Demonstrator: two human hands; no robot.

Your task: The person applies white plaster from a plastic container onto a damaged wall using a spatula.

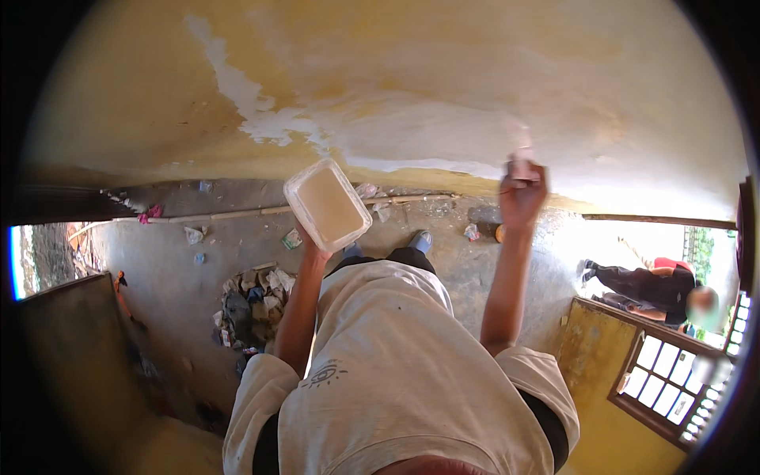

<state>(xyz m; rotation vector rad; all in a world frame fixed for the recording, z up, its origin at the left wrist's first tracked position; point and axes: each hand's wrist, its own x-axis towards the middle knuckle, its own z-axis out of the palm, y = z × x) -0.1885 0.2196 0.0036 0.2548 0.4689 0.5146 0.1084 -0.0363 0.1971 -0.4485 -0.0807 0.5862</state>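
My left hand [313,244] holds up a white rectangular plastic tub [368,219] from beneath, its fingers mostly hidden by it. Pale, cream-coloured paint [328,204] lies in the tub. Off to the right, my raised right hand [524,194] is closed around a paintbrush [521,150], smeared by motion, with its tip at the wall. That yellowish wall [443,87] carries whitish, freshly coated-looking areas around the brush. A jagged pale patch [253,111] runs down it above the tub.
A bamboo pole [245,212] lies along the wall's foot. A heap of rubbish [257,305] sits on the concrete floor [162,261] at left, with litter scattered about. At right, another person [649,286] is by a bright doorway, near a paned window [665,378].
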